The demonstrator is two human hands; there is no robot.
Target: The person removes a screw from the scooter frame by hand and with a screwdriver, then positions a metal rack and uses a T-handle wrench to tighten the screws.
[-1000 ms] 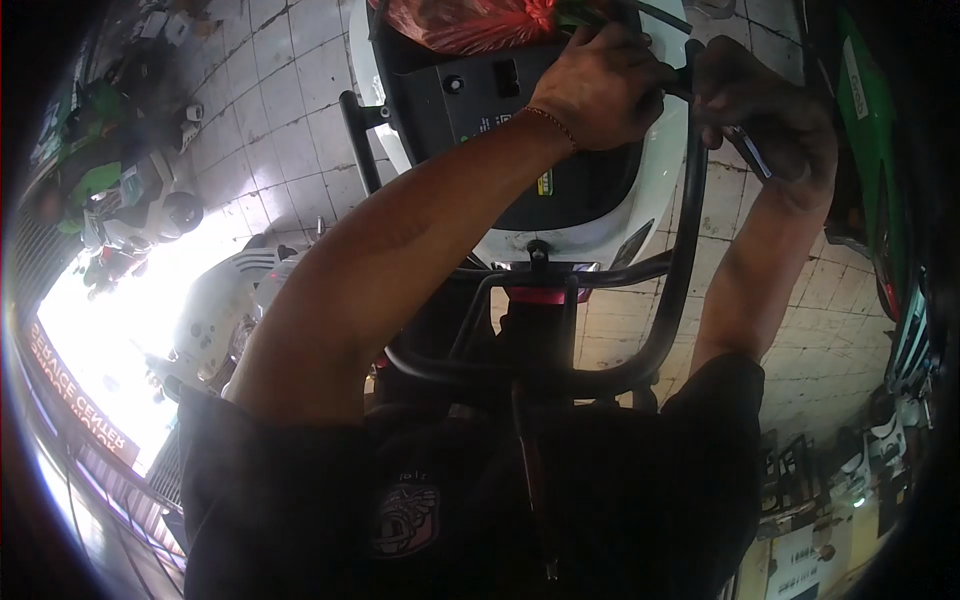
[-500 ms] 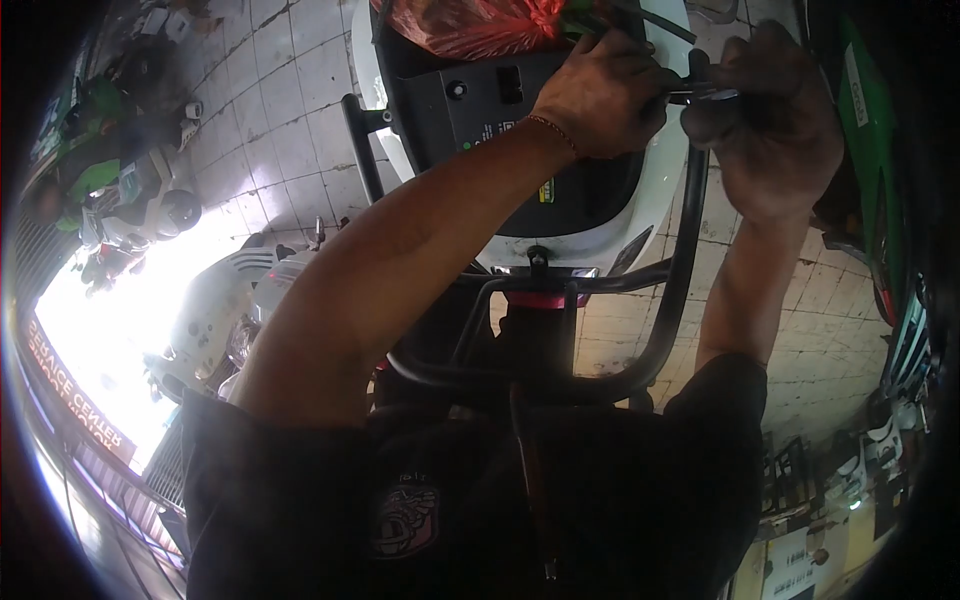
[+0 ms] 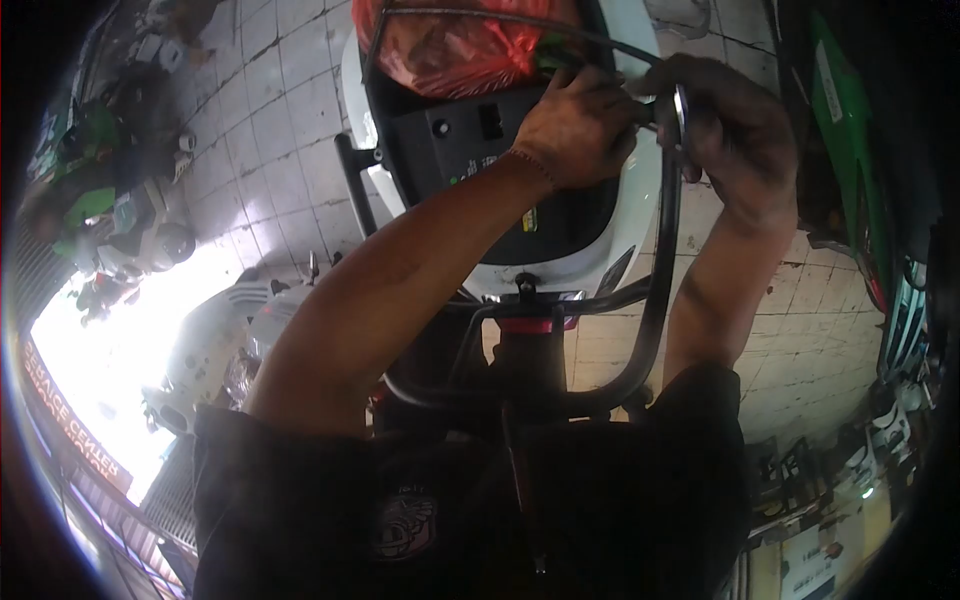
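One shiny tool [image 3: 681, 115], likely hard and slick, was clamped in the right grip [image 3: 740, 140], the left grip [image 3: 575, 130] curled beside it, its hold unclear, while the black rail [image 3: 664, 250] below the right grip seemed stiff, best held along its bare curve.

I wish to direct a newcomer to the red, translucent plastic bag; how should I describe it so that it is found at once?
Find the white scooter in the picture's upper middle, then its black plastic compartment. At the compartment's far end, above and left of the bare left hand, lies the red, translucent plastic bag: crinkled and gathered, unlike the smooth compartment.
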